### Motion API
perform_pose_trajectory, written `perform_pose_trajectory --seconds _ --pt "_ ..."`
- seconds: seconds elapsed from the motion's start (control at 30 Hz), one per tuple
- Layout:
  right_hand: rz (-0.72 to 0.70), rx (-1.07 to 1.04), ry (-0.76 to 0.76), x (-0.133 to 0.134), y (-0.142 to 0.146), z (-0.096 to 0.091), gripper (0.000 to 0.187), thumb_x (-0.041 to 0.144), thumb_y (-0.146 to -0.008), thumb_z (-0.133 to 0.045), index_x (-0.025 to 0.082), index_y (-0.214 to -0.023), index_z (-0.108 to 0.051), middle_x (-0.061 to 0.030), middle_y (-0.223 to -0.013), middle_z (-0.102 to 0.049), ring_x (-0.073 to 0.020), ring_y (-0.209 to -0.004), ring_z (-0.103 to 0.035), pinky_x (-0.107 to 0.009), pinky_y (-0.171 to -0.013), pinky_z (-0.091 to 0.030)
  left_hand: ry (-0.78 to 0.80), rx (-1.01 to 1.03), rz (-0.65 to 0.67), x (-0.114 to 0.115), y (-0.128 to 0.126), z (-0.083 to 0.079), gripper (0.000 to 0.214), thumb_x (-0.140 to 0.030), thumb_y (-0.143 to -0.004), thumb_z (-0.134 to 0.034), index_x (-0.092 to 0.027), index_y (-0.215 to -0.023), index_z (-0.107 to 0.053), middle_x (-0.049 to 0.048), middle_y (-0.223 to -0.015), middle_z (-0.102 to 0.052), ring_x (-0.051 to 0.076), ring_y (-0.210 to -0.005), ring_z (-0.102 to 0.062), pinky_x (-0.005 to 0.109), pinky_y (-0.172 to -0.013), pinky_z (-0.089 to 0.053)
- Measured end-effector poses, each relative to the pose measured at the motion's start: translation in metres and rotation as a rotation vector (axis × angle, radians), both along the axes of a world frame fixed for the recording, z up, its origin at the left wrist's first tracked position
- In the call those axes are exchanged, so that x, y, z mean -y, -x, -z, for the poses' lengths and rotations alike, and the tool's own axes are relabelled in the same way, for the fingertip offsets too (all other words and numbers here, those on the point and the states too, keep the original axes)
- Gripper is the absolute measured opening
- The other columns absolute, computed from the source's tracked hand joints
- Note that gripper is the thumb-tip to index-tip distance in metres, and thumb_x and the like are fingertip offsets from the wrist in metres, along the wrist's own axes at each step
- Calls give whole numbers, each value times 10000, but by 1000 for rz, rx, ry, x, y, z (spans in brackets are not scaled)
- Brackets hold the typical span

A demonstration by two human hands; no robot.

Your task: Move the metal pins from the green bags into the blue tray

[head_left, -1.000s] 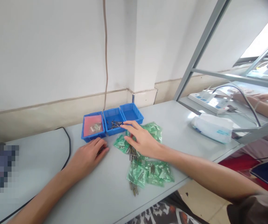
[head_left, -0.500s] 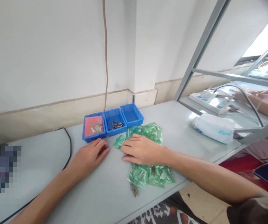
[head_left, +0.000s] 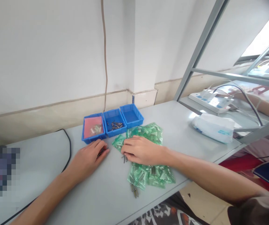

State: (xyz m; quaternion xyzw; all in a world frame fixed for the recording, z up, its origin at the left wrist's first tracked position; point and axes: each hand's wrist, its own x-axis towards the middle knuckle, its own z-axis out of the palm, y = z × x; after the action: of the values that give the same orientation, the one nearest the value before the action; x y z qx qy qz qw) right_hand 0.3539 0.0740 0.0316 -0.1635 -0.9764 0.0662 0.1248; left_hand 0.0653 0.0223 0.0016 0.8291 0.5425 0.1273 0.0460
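My right hand (head_left: 140,150) rests on a pile of small green plastic bags (head_left: 151,175) on the grey table (head_left: 97,193), fingers curled over small metal pins (head_left: 124,158) at their tips. My left hand (head_left: 89,157) lies palm down beside it, fingers together over a few dark metal parts just in front of the left blue tray (head_left: 93,128), which has a pink lining and some light parts. The middle blue tray (head_left: 114,122) holds dark screws. The right blue tray (head_left: 132,114) looks empty. A few loose pins (head_left: 134,190) lie near the table's front edge.
A black cable (head_left: 66,150) curves across the table's left. A white packet (head_left: 215,127) lies at the right by a metal frame post (head_left: 195,59). Beyond it another person's forearm (head_left: 265,107) rests near a white power strip (head_left: 210,101). A wall stands close behind the trays.
My right hand has drawn back from the middle tray onto the green bags and curled its fingers over some pins. My left hand has stayed put.
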Motion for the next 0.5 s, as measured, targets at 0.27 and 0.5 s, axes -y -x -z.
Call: perform_pose_trajectory --seconds 0.27,0.5 --pt "60 -19 157 3 0 -1 160 160 -1043 -544 191 -1115 -683 -64 -1078 -700 -205 -971 -662 -364 -950 -470 7 8 3 0 0 1 286 -495 -1099 -412 -258 -1069 -569 7 -987 -661 201 -847 -643 319 -736 -443" --pt "74 -14 146 2 1 0 144 194 -1071 -533 203 -1094 -674 -65 -1128 -655 -191 -908 -640 -370 -911 -487 23 4 -3 0 1 1 288 -498 -1100 -411 -259 -1081 -572 4 -1001 -658 192 -841 -636 321 -736 -449"
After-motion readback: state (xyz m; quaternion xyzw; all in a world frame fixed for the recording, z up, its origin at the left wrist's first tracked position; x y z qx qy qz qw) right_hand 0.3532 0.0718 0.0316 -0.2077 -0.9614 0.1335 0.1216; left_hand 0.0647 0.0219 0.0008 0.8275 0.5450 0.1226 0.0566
